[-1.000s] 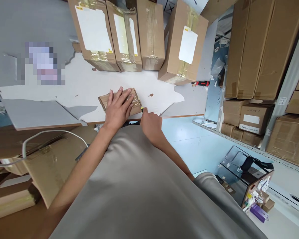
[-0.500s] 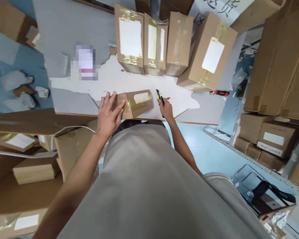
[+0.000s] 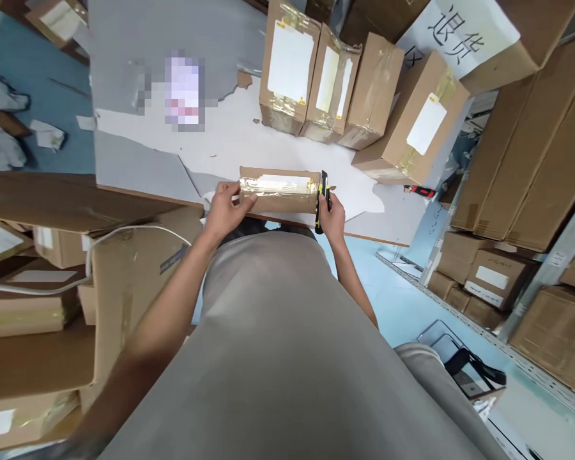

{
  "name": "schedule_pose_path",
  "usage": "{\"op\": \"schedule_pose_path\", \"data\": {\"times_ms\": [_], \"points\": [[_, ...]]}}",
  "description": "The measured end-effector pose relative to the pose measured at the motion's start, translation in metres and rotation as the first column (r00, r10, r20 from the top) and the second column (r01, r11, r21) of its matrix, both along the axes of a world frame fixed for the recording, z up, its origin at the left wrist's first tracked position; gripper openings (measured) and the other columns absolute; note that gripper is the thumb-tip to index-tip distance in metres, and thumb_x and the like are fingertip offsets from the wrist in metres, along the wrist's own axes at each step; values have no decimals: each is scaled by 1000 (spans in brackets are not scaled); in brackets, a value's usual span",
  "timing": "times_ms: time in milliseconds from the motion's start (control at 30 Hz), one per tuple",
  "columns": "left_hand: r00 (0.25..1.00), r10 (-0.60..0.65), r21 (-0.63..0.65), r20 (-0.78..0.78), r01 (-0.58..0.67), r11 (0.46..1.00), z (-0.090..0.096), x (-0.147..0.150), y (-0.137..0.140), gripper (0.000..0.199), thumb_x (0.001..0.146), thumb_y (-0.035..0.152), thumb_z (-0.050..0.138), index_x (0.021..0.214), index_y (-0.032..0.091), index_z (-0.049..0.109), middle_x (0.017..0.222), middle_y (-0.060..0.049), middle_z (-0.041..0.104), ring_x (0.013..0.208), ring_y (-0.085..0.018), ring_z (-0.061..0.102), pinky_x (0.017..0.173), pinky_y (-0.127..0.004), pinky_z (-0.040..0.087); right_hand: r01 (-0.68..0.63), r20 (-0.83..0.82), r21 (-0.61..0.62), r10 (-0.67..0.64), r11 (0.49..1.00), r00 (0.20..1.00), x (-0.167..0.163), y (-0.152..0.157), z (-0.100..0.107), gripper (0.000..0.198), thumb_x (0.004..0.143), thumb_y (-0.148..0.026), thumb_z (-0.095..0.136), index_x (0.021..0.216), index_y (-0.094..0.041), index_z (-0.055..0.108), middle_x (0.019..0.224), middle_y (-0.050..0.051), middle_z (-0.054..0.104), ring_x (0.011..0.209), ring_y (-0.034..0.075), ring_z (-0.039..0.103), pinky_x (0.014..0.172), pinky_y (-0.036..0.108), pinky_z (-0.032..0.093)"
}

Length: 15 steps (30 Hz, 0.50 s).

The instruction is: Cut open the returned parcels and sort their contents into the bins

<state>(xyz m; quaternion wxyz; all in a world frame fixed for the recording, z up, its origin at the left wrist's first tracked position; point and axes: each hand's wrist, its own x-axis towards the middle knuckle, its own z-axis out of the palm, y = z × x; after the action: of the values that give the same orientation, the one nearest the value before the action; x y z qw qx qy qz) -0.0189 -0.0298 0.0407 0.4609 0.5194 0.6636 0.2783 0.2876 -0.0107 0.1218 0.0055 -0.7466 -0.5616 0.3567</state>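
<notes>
Since half a second ago, I see the small box [image 3: 280, 204] turned so its labelled, taped face is up and its length runs across the table [image 3: 134, 156]; the left hand has shifted onto its left end, and the right hand has come in to its other end. At the left of my view, a white cable [image 3: 88, 255] loops beside a large open carton [image 3: 141, 275]. Next comes the left hand [image 3: 230, 206], thumb on the upper face and fingers at the end, pinching the small box there. It lies directly right of this hand, between the two hands, near the table's front edge. At its right end I see the box cutter [image 3: 322, 191] standing across it, clasped in the curled fingers of the right hand [image 3: 332, 214]; I cannot tell whether these also press the cardboard. Beyond stand four taped cartons [image 3: 376, 92], then a red-and-black tool [image 3: 421, 191].
</notes>
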Motion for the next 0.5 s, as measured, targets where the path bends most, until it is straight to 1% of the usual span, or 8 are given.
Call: {"op": "schedule_pose_path", "data": {"times_ms": [67, 133, 200, 267, 333, 400, 500], "points": [[999, -21, -14, 43, 22, 1000, -14, 10, 6, 57, 103, 64, 76, 138, 20, 83, 118, -13, 67, 118, -31, 74, 99, -44, 72, 42, 96, -6, -41, 999, 995, 5, -1, 8, 47, 126, -41, 30, 134, -21, 71, 108, 9, 82, 100, 27, 77, 92, 32, 58], [998, -25, -1, 54, 26, 1000, -23, 15, 10, 59, 102, 63, 78, 142, 20, 82, 117, -12, 69, 112, -30, 75, 96, -42, 71, 21, 169, 32, -26, 999, 985, 5, -1, 17, 51, 126, -38, 31, 152, -18, 70, 126, 16, 85, 114, 29, 81, 99, 35, 61], [998, -14, 15, 66, 13, 1000, -27, 16, 12, 63, 101, 60, 82, 150, 21, 79, 119, -12, 71, 103, -27, 75, 94, -41, 70, -73, 211, 83, 54, 994, 976, -1, -1, 27, 56, 126, -35, 31, 167, -17, 64, 146, 20, 81, 130, 30, 79, 106, 36, 61], [996, 2, 20, 91, -4, 1000, -26, 14, 13, 67, 99, 55, 84, 157, 24, 73, 121, -10, 74, 97, -24, 74, 93, -39, 69, -224, 205, 77, 204, 972, 957, -14, 0, 39, 57, 127, -33, 33, 176, -21, 60, 158, 18, 76, 139, 29, 77, 110, 36, 62], [993, 5, 25, 116, -8, 1000, -24, 11, 15, 66, 98, 49, 84, 158, 25, 71, 120, -9, 76, 94, -22, 72, 91, -37, 68, -391, 173, -4, 385, 921, 906, -32, 4, 48, 57, 127, -33, 36, 180, -27, 57, 161, 14, 74, 137, 27, 77, 108, 33, 62], [991, -10, 32, 136, 6, 999, -22, 10, 16, 58, 97, 45, 82, 151, 25, 75, 119, -9, 75, 92, -22, 70, 88, -36, 67, -522, 164, -115, 534, 845, 829, -50, 11, 55, 57, 128, -33, 37, 182, -33, 55, 161, 12, 74, 134, 27, 77, 106, 32, 62], [986, -25, 26, 163, 22, 999, -21, 10, 16, 48, 95, 41, 80, 139, 24, 80, 119, -9, 72, 89, -21, 69, 87, -36, 67, -625, 193, -229, 664, 746, 722, -71, 26, 59, 57, 128, -32, 36, 183, -35, 53, 156, 13, 74, 132, 27, 77, 104, 32, 60]]}}
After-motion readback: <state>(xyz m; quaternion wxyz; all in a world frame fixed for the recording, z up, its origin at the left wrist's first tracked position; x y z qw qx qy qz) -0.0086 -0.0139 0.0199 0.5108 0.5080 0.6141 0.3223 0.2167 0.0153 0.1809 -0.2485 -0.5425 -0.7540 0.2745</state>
